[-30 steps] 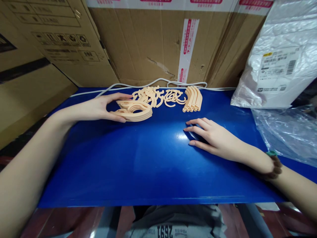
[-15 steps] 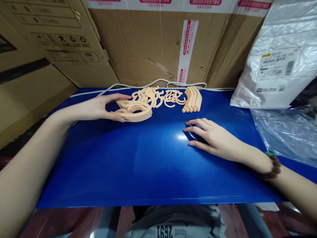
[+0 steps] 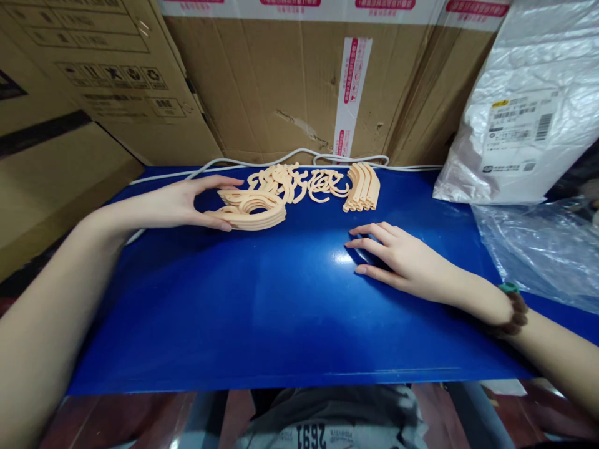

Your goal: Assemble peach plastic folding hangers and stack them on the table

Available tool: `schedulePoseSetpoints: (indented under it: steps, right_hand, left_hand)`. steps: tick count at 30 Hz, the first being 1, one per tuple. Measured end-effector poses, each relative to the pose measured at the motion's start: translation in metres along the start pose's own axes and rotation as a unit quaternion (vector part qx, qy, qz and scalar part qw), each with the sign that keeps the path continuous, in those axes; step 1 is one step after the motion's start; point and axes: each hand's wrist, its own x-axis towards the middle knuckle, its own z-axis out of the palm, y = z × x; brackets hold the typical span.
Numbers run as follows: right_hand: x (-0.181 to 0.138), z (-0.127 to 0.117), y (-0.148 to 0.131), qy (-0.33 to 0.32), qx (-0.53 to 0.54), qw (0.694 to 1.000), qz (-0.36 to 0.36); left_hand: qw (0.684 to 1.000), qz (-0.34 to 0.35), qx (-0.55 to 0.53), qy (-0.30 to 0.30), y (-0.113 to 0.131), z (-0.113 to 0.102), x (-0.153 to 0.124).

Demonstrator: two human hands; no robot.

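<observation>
Clothing (image 3: 337, 421) with printed lettering showed at six o'clock, just past the near edge of a blue tabletop (image 3: 262, 305). Toward three o'clock the right hand (image 3: 402, 259) rested palm-down with nothing in it, fingers and thumb loosely apart; a brown band (image 3: 515, 315) circled its wrist. Clear plastic (image 3: 538, 249) spread beyond that wrist. At ten o'clock the left hand (image 3: 175, 202) was held wide, thumb and fingers curved about the left end of a stack of cream curved pieces (image 3: 259, 221), which lay flat at eleven. Whether it pressed on them, I cannot tell. Farther back came a jumble of cream hooks (image 3: 282, 179) at twelve and a row of cream bent arms (image 3: 362, 187), side by side, at one. Behind them ran a white cable (image 3: 299, 149), then a cardboard box (image 3: 271, 81); a white bag (image 3: 528, 81) leaned at two.
</observation>
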Motion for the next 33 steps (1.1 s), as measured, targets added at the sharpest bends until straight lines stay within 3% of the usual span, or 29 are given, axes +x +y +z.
schedulePoseSetpoints:
  steps: [10,12,14,16,18,21,25,29,33]
  right_hand:
    - [0.000,-0.001,-0.001,0.002,0.001,1.000,-0.003]
    - [-0.001,-0.002,-0.001,-0.002,-0.002,1.000,-0.002]
    - [-0.001,-0.002,-0.001,-0.009,-0.005,1.000,0.000]
    - [-0.002,-0.003,0.000,-0.014,-0.007,1.000,0.004]
    - [-0.002,-0.005,0.003,-0.013,-0.014,1.000,0.016]
    - [-0.004,-0.008,0.009,-0.009,-0.028,0.999,0.032]
    - [-0.006,-0.010,0.015,-0.012,-0.029,0.999,0.034]
    - [-0.007,-0.010,0.017,-0.011,-0.028,0.999,0.032]
    - [-0.007,-0.009,0.017,-0.016,-0.036,0.999,0.033]
  left_hand:
    - [1.000,0.005,-0.029,0.000,-0.005,-0.002,0.002]
    - [0.995,0.000,-0.086,0.041,0.001,-0.002,0.001]
    - [0.981,-0.001,-0.146,0.126,0.014,-0.004,0.000]
    - [0.962,0.001,-0.169,0.216,0.036,-0.004,-0.002]
    - [0.951,0.034,-0.181,0.247,0.065,-0.002,-0.004]
    - [0.967,0.105,-0.123,0.196,0.109,0.013,-0.006]
    - [0.973,0.214,-0.054,0.062,0.144,0.056,-0.001]
    - [0.973,0.230,-0.001,0.028,0.147,0.093,0.008]
    - [0.974,0.223,0.022,0.024,0.142,0.104,0.011]
